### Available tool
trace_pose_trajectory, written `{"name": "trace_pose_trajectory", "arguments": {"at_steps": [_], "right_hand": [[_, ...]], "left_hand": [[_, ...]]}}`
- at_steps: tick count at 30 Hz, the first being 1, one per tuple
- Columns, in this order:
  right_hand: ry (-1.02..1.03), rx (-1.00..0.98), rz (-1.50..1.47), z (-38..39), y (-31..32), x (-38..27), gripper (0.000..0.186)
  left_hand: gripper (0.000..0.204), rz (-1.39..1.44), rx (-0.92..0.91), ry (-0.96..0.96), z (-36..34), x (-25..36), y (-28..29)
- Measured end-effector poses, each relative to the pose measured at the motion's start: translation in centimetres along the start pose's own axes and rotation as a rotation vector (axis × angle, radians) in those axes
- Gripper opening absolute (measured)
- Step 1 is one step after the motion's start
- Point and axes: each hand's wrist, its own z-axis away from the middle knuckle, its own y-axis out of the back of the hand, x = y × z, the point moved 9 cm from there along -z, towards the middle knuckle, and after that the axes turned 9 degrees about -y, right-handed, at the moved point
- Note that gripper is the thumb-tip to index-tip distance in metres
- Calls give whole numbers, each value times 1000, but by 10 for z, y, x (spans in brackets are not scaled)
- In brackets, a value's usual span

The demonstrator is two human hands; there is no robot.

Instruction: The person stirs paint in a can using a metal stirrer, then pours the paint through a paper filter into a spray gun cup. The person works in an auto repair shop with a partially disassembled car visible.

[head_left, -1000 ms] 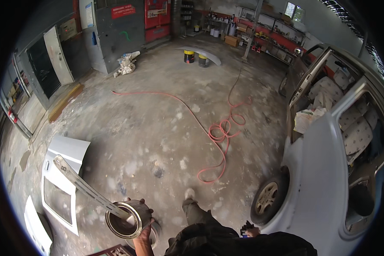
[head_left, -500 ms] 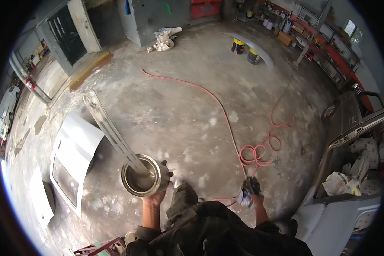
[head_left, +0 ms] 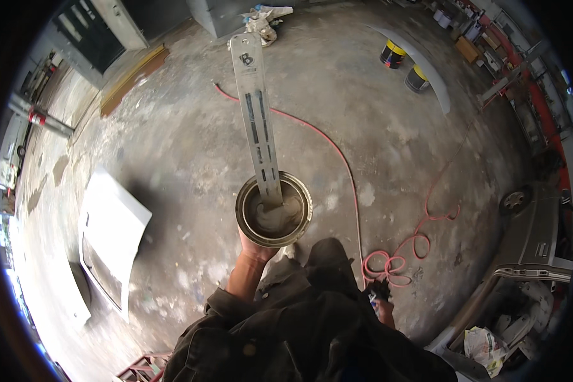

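My left hand (head_left: 256, 248) grips a round metal can (head_left: 306, 213) from below and behind, most of its fingers hidden by the can. Thick grey-brown paint (head_left: 285, 219) lies inside, with swirl marks on its surface. A long flat metal stirring stick (head_left: 256, 118), slotted along its length, stands in the paint and leans against the far side, its top sticking well out. Low by my right leg, my right hand (head_left: 384, 309) is closed around a dark and bluish-grey thing whose kind is unclear.
A red hose (head_left: 337, 151) snakes across the concrete floor, coiled near my right hand. White car panels (head_left: 116, 213) lie at left. At right stands a car body (head_left: 535, 235) with a plastic bag. Far right, a curved panel (head_left: 436, 79) rests on two yellow-topped buckets (head_left: 393, 55).
My left hand has brought the can rightward and up, in front of me, and the stick now stands more upright. The view has shifted; my right hand remains low.
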Motion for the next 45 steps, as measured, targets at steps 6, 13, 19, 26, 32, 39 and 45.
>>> {"name": "trace_pose_trajectory", "arguments": {"at_steps": [6, 13, 19, 26, 32, 39, 45], "right_hand": [[-168, -52, 156, -33, -69, -68, 18], [-70, 7, 308, -139, -159, -343, 25], [254, 26, 107, -202, -250, -731, 17], [452, -9, -33, -231, -369, -1063, 21], [67, 7, -226, -286, -450, -1110, 16], [137, -64, 262, -332, -546, -1151, 23], [712, -158, 309, -373, -641, -1382, 19]], "left_hand": [[70, -170, 34, 76, -210, -26, -40], [72, -94, -230, 72, -440, -56, -165], [65, -202, -103, -63, -620, -50, -200], [72, -159, -237, -18, -864, -47, -242], [73, -127, -255, 43, -1082, -47, -308], [73, -161, -347, 54, -1354, -45, -371], [77, -215, -360, 28, -1556, -69, -422]]}}
